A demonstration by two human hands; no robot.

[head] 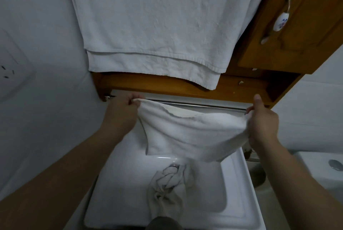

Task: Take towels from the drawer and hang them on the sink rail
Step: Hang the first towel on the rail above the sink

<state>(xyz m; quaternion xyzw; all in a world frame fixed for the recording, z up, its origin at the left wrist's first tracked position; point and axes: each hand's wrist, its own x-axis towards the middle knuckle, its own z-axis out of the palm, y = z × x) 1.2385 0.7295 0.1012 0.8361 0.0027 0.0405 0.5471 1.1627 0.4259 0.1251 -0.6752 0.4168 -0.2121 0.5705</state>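
I hold a small white towel (193, 133) stretched between both hands above the white sink (239, 183). My left hand (123, 112) pinches its left top corner; my right hand (263, 124) grips its bunched right end, thumb up. The towel's top edge sags just in front of and slightly below the metal rail (200, 105), which runs under the wooden cabinet. A large white towel (159, 25) hangs folded above, over the cabinet front. A crumpled whitish cloth (167, 189) lies in the sink basin near the drain.
A wooden cabinet door (304, 25) with a porcelain handle (281, 22) stands at the upper right. A wall socket (11, 70) is on the left wall. A white toilet tank (326, 170) sits at the lower right.
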